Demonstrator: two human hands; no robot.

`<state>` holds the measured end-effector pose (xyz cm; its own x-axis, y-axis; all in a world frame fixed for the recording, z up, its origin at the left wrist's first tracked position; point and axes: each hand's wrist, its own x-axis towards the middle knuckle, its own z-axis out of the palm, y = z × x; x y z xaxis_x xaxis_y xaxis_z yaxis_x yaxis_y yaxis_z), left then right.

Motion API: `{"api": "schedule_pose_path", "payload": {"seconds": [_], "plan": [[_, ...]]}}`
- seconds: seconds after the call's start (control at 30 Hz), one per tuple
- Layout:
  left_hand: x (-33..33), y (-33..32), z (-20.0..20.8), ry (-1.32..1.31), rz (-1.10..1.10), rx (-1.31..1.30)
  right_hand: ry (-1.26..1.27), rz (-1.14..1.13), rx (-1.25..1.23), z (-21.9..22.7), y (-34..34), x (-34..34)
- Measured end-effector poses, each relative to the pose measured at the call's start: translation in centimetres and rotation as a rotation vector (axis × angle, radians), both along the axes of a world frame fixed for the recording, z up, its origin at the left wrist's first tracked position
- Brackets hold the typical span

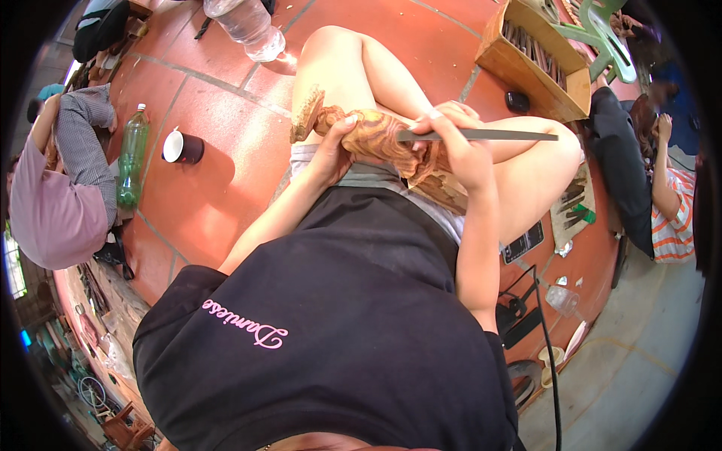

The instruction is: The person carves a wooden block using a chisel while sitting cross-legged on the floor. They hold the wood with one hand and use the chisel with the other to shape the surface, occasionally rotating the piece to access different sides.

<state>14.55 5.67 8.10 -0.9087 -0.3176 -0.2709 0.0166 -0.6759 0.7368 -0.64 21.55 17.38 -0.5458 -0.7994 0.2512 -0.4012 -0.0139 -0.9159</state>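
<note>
A carved wooden figure [376, 134] with strongly striped brown grain lies across my lap. My left hand [333, 152] is wrapped round its left part, with the thumb on top. In my right hand [465, 154] is a long, flat grey file [519, 136], gripped with the fingers closed round it. The file's left end rests against the middle of the carving, while its other end sticks out to the right over my knee. The figure's underside is hidden by my hands and lap.
On the tiled floor [214, 105] to the left stand a green plastic bottle [132, 161] and a dark cup [192, 149]. A clear bottle [252, 30] is ahead. A box of narrow tools [492, 56], a phone [524, 243] and a black cable [549, 338] are rightward. People sit on both sides.
</note>
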Motion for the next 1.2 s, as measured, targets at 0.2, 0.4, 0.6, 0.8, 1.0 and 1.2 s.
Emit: {"api": "schedule_pose_path", "payload": {"seconds": [0.2, 0.4, 0.6, 0.8, 1.0, 1.2], "plan": [[-0.1, 0.0, 0.2, 0.014, -0.008, 0.003, -0.14, -0.029, -0.068, 0.0, -0.3, 0.7], [-0.1, -0.1, -0.1, 0.013, 0.006, -0.015, -0.227, 0.012, -0.049, -2.0, 1.0, -1.3], [-0.1, -0.1, -0.2, 0.021, -0.016, 0.011, -0.079, -0.031, -0.046, -0.3, 0.4, 0.1], [0.0, 0.0, -0.1, 0.012, 0.009, -0.026, 0.107, 0.038, 0.05, -0.9, 1.9, -1.5], [-0.1, 0.0, -0.1, 0.006, -0.004, 0.0, 0.099, 0.003, 0.009, -0.5, 0.4, 0.0], [0.0, -0.1, 0.0, 0.005, 0.005, -0.022, 0.105, 0.063, 0.014, -0.8, 2.1, -1.8]]}}
